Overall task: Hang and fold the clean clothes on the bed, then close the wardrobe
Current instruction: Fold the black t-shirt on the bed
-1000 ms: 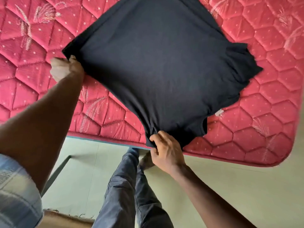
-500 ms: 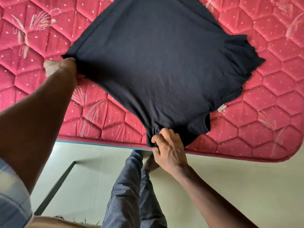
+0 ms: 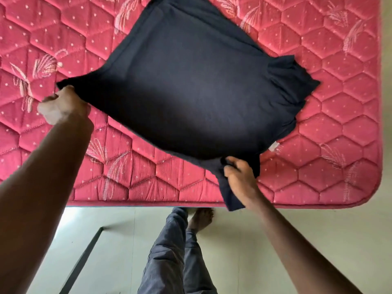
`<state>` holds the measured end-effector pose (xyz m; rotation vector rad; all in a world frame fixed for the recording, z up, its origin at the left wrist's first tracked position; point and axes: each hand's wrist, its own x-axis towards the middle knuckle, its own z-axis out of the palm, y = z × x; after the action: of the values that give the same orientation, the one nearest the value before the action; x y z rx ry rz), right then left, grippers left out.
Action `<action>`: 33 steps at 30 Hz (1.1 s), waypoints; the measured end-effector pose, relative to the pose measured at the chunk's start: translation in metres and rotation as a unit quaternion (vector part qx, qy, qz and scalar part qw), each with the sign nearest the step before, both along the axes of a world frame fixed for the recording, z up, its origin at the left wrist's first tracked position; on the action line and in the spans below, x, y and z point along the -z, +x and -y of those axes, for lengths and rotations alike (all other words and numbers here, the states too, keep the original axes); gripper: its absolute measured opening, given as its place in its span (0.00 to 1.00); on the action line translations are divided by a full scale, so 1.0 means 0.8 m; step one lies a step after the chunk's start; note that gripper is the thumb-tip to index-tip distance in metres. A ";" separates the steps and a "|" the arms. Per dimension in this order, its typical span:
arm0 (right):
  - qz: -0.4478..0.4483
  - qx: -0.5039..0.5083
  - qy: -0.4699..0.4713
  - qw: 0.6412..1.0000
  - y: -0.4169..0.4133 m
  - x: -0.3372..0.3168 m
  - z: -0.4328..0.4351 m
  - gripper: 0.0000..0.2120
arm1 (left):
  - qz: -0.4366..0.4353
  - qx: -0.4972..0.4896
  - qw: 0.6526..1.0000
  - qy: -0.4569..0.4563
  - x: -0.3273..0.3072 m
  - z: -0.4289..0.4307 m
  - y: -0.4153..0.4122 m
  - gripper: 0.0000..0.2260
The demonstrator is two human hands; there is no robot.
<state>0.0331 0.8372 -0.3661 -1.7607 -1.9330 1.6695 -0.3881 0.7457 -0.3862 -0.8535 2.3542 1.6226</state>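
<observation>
Black shirt is on the red mattress, folded roughly square, its near edge stretched between your hands. Your left hand grips the left corner, fingers curled on the cloth. Your right hand holds the near corner with the fabric bunched in its curled fingers.

Versus 0.5 s ago: the right hand is now in over the mattress, not at its edge, and a flap hangs below it past the edge. Left grip is unchanged.

White tag is just right of the right hand. Your bare foot is on the floor.
</observation>
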 end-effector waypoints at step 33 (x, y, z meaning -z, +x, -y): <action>0.126 -0.331 0.315 0.880 -0.087 0.048 -0.077 0.23 | -0.178 0.328 0.862 -0.345 0.016 -0.110 -0.007 0.17</action>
<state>-0.0363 0.8988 -0.4044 -1.1595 -2.9697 0.6936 -0.3940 0.8340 -0.3986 0.2538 3.0387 0.6901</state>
